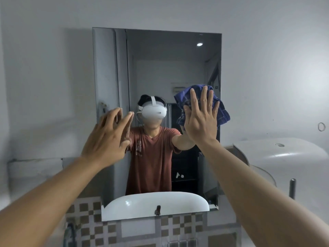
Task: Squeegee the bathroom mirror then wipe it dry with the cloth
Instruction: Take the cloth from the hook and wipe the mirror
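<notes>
A tall rectangular mirror [160, 68] hangs on the grey wall straight ahead. My right hand [201, 120] presses a blue checked cloth [222, 111] flat against the glass near the mirror's right edge, fingers spread upward. My left hand [108, 138] is raised in front of the mirror's left side, fingers apart and slightly curled, holding nothing; whether it touches the glass I cannot tell. The mirror reflects a person in a reddish shirt with a white headset, both arms raised. No squeegee is in view.
A white basin shows as a reflection [154, 202] at the mirror's bottom. Checked tiles [92, 227] cover the wall below. A white rounded fixture [281, 155] and a dark upright rod [292, 188] stand at the right. A small ring [321, 126] is on the right wall.
</notes>
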Demonstrator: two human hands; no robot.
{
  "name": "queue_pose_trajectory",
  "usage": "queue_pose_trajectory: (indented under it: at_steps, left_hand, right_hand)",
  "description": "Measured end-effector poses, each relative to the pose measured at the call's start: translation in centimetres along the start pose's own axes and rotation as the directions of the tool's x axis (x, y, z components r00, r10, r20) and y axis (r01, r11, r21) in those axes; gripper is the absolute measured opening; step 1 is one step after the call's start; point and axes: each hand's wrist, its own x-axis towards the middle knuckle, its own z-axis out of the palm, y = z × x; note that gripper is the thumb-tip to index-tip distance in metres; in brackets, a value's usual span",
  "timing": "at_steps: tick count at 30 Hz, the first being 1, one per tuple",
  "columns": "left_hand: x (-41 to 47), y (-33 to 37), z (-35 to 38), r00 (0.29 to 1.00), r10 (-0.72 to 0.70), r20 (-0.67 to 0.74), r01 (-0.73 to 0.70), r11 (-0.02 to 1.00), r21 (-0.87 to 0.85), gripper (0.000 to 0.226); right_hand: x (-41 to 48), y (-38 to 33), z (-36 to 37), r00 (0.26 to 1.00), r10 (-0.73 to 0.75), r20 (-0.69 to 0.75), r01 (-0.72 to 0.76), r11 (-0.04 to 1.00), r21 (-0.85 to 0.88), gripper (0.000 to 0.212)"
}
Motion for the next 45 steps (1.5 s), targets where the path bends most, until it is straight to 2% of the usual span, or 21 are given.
queue_pose_trajectory:
  at_steps: [3,8,16,23,31,33,37,39,45]
  left_hand:
    - [3.1,-1.3,-1.3,0.999,0.020,-0.048,-0.019,1.000,0.025,0.101]
    - [6.1,-2.6,-2.3,0.997,0.078,0.021,-0.078,0.996,0.038,0.117]
    - [6.2,-2.6,-2.3,0.996,0.087,-0.002,-0.087,0.996,0.033,0.115]
    - [7.0,-3.1,-3.1,0.984,0.151,-0.092,-0.140,0.984,0.108,0.095]
    - [8.9,-1.6,-4.1,0.985,0.165,-0.054,-0.163,0.986,0.047,0.092]
    - [7.3,-6.0,-4.2,0.994,0.100,-0.044,-0.094,0.989,0.114,0.084]
    - [7.8,-6.0,-4.7,0.989,0.113,-0.095,-0.105,0.991,0.084,0.065]
    - [8.3,-5.5,-4.8,0.990,0.109,-0.085,-0.100,0.989,0.107,0.068]
    - [8.7,-5.1,-4.4,0.996,0.070,-0.057,-0.067,0.996,0.060,0.072]
  right_hand:
    - [-0.9,0.7,0.2,1.000,0.024,-0.001,-0.024,1.000,0.006,0.056]
    - [-2.6,2.0,0.5,0.999,0.042,0.002,-0.042,0.999,0.020,0.056]
    - [-6.8,2.4,1.7,0.992,0.124,0.022,-0.126,0.986,0.110,0.060]
    - [-9.0,1.7,2.0,0.989,0.130,0.064,-0.134,0.989,0.059,0.060]
    - [-8.3,0.4,1.1,0.992,0.125,0.010,-0.125,0.992,-0.009,0.062]
    - [-8.3,-5.6,4.2,0.997,0.060,0.053,-0.064,0.994,0.091,0.064]
    - [-7.8,-8.1,3.9,0.999,-0.008,0.044,0.006,0.999,0.049,0.064]
    - [-7.3,-8.4,3.7,0.999,-0.008,0.052,0.006,0.999,0.040,0.064]
    - [-6.4,-11.3,3.7,0.986,-0.165,0.038,0.164,0.986,0.040,0.063]
